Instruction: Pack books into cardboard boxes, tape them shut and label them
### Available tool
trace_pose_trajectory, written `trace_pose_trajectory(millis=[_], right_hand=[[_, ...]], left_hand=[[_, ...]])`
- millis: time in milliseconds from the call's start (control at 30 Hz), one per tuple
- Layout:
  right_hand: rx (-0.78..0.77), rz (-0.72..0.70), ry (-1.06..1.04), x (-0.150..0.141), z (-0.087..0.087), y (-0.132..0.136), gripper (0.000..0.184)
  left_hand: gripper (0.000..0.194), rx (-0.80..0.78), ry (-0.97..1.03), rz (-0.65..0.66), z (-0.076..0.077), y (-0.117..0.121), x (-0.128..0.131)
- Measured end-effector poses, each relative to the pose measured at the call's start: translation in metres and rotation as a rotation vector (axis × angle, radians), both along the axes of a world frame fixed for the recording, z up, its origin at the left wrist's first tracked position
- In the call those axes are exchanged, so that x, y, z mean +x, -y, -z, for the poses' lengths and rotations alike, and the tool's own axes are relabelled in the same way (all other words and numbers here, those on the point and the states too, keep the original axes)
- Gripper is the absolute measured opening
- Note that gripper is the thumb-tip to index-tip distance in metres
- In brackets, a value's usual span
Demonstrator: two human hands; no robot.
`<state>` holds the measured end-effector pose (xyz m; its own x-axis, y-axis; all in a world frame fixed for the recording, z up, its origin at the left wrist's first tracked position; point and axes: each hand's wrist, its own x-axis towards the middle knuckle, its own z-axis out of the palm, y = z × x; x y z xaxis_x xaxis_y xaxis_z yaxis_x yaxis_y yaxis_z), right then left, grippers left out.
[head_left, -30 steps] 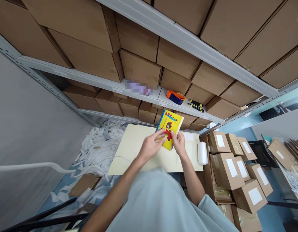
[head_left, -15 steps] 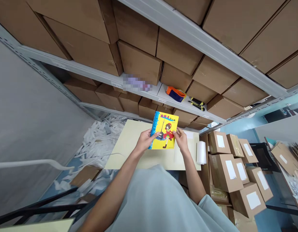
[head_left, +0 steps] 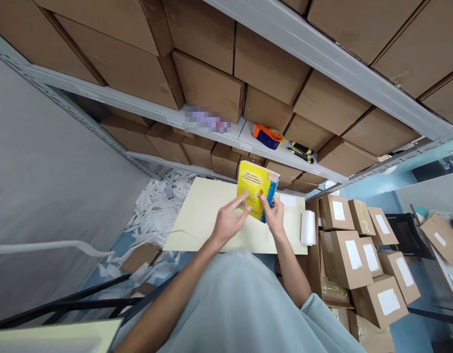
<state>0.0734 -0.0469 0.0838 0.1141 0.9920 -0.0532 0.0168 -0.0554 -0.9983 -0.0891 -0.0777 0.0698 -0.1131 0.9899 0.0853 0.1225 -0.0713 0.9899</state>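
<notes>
A yellow book [head_left: 253,184] with a blue spine edge is held up over the pale table [head_left: 197,211], its back cover toward me. My right hand [head_left: 274,214] grips its lower right side, thumb on the cover and fingers behind. My left hand [head_left: 231,220] is at the book's lower left, slightly blurred, its fingers apart and stretched toward the cover. Whether its fingertips touch the cover I cannot tell. A white sheet [head_left: 287,200] lies on the table behind my right hand, and a white roll [head_left: 308,228] stands by the right edge.
Shelves of cardboard boxes [head_left: 208,83] rise in front. An orange and blue tape dispenser [head_left: 266,137] and yellow-black utility knives [head_left: 300,152] lie on one shelf. White paper strips [head_left: 156,206] heap at the left. Labelled cartons [head_left: 346,257] are stacked at the right.
The book has been turned from its front cover to its back cover. My left hand has let go of its left edge, while my right hand keeps hold.
</notes>
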Motion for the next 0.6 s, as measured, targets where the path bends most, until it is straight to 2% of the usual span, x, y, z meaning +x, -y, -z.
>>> trace_pose_trajectory(millis=[67,100,200,267,400,533,600], right_hand=[[-0.037,-0.074,-0.084,0.013,-0.002,-0.004,0.057],[-0.056,-0.105,-0.116,0.018,-0.003,-0.005,0.057],[-0.088,-0.145,-0.165,0.026,-0.002,-0.004,0.055],[-0.104,-0.145,-0.172,0.027,0.002,-0.005,0.055],[-0.124,-0.138,-0.115,0.027,0.014,-0.014,0.06],[0.004,0.072,0.051,0.018,0.023,-0.017,0.069],[0.018,0.071,0.058,0.006,0.023,-0.01,0.072]], left_hand=[[0.081,-0.075,0.09,-0.096,0.003,-0.013,-0.018],[0.087,-0.135,0.155,-0.076,0.004,-0.019,-0.025],[0.092,-0.322,0.346,0.147,0.005,-0.03,-0.039],[0.088,-0.36,0.399,0.192,0.004,-0.027,-0.04],[0.088,-0.304,0.403,0.097,0.006,-0.016,-0.029],[0.093,-0.229,0.323,-0.054,0.012,-0.012,-0.019],[0.083,-0.171,0.2,-0.141,0.012,-0.009,-0.013]])
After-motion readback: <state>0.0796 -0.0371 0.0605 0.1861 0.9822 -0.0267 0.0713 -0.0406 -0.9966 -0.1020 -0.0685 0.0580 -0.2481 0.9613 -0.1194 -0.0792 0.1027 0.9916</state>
